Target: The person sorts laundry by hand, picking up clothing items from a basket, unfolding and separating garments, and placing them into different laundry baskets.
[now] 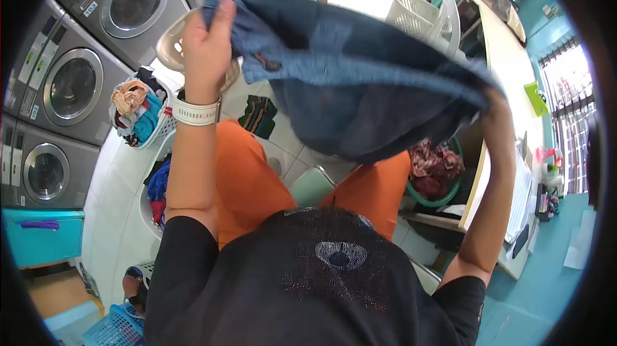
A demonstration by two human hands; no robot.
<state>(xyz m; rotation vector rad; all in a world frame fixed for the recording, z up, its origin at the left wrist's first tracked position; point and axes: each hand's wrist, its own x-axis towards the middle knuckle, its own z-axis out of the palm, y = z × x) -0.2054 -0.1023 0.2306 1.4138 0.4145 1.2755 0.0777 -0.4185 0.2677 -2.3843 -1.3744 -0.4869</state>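
Denim (379,98) spans upper centre of frame. Left hand (209,53) pinches one end between thumb and fingers; right hand (496,115) grips the other, its exact finger positions blurred. Caution: a loosened grip could drop the cloth onto the floor (289,140).

I can read no words or numbers. On the left, small white stickers (90,8) on grey metal front-loading machines (78,95) are too small for me to make out, as are the green-and-white labels (45,57) on their panels. On the right, a bright green rectangular sign (535,99) and white paper sheets (519,195) on the pale wooden bench (477,185) are illegible too.
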